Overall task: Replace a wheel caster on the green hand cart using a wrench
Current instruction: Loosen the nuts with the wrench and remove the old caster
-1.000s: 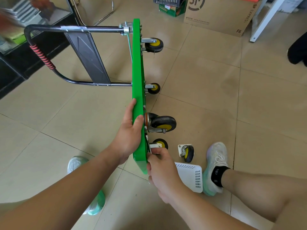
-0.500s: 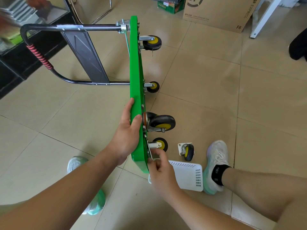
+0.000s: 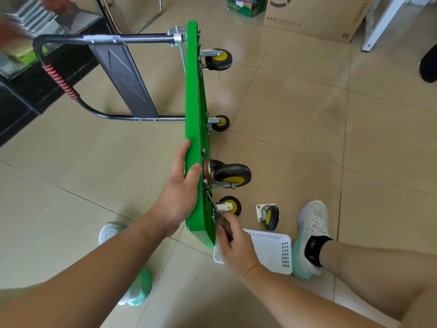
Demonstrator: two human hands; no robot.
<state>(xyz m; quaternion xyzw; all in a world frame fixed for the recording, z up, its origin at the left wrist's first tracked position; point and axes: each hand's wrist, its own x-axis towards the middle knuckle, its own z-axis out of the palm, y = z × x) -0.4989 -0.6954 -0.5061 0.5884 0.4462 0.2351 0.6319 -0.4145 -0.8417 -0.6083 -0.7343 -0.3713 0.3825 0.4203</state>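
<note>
Since earlier, right hand (image 3: 233,242) has slid lower beside the green cart (image 3: 195,129), fingers pinching the wrench (image 3: 218,217) (left hand (image 3: 179,192) steadying), likely tightening caster (image 3: 229,205) bolts next.

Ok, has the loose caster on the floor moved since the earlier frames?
No. The loose caster lies in the same spot as before, just beyond the white basket and beside the right shoe.

Loose caster (image 3: 269,215) and basket (image 3: 272,252) crowd cart's (image 3: 192,114) underside.
</note>
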